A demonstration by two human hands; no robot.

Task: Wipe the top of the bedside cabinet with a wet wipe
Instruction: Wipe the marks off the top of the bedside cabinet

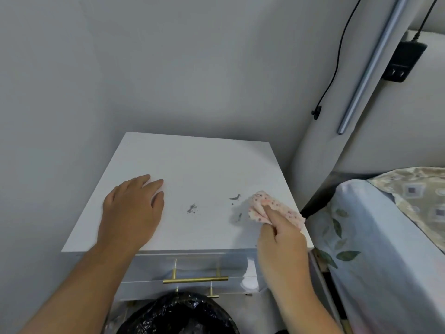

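Note:
The white bedside cabinet top (192, 165) fills the middle of the view. Dark grey smudges lie on it, one near the centre (192, 208) and others (235, 197) toward the right. My right hand (281, 242) grips a crumpled pink speckled wipe (262, 204) and presses it on the top near the right edge, just right of the smudges. My left hand (132, 208) rests flat on the left part of the top, fingers together, holding nothing.
A bin lined with a black bag (178, 314) stands in front of the cabinet, below the gold drawer handles (195, 279). A bed with a floral sheet (375, 249) is close on the right. A black cable and charger (404, 61) hang on the headboard. Grey walls enclose the left and back.

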